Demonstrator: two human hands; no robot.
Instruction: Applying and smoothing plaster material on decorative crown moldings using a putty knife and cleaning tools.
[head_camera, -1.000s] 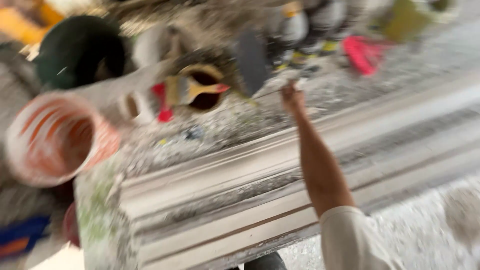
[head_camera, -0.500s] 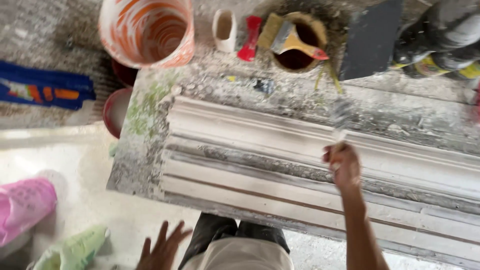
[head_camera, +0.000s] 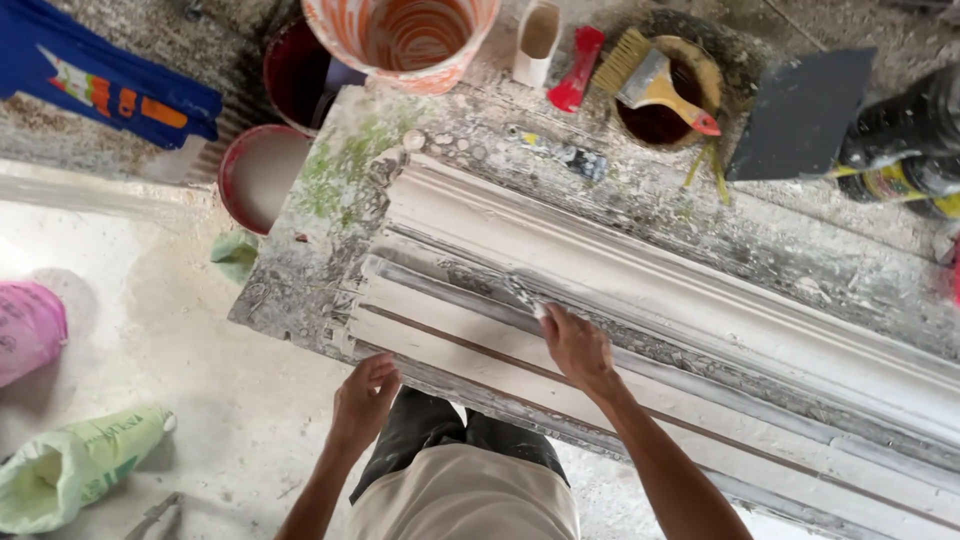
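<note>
Workbench (head_camera: 640, 200) crusted with plaster, dusty floor (head_camera: 170, 330) below.

Both forearms are bare to the left hand (head_camera: 362, 397) and right hand (head_camera: 576, 347), without gloves, rings or a watch. A beige shirt (head_camera: 470, 497) hangs over dark grey trousers (head_camera: 430, 432).

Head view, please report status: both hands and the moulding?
Right hand holds small tool on white moulding. Left hand open at bench edge. Nothing blocking.
</note>
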